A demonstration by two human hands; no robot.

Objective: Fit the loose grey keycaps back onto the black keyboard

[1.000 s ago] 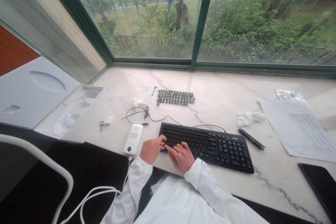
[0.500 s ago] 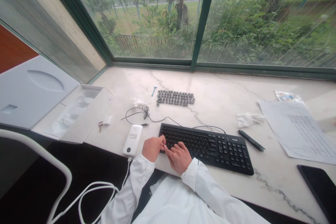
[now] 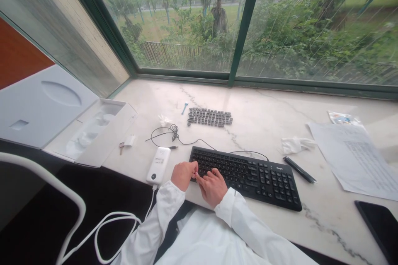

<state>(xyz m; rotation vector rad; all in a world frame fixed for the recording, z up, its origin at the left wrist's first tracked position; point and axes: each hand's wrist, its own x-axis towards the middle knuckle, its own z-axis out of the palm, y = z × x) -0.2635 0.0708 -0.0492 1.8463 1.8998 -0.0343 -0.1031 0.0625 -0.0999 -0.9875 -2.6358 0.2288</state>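
Note:
A black keyboard (image 3: 251, 176) lies near the front edge of the marble sill (image 3: 267, 112). My left hand (image 3: 183, 175) is curled at the keyboard's left end, thumb and forefinger pinched together. My right hand (image 3: 214, 186) rests on the left keys with bent fingers. Its forefinger tip meets the left hand's fingertips. Whatever is between the fingertips is too small to make out. Both arms wear white sleeves. Behind the keyboard sit rows of loose dark keycaps (image 3: 209, 116), with a small blue tool (image 3: 184, 108) beside them.
A white power bank (image 3: 158, 164) with a white cable (image 3: 108, 225) lies left of my hands, behind it a coiled black cable (image 3: 173, 133) and an open white box (image 3: 93, 132). To the right are a crumpled white cloth (image 3: 294, 145), black pen (image 3: 299, 169), papers (image 3: 354, 155) and a dark screen (image 3: 381, 225).
My right hand's fingers drew back from lying stretched over the keys and bent in toward my left hand. The left hand closed into a pinch. The view shifted slightly.

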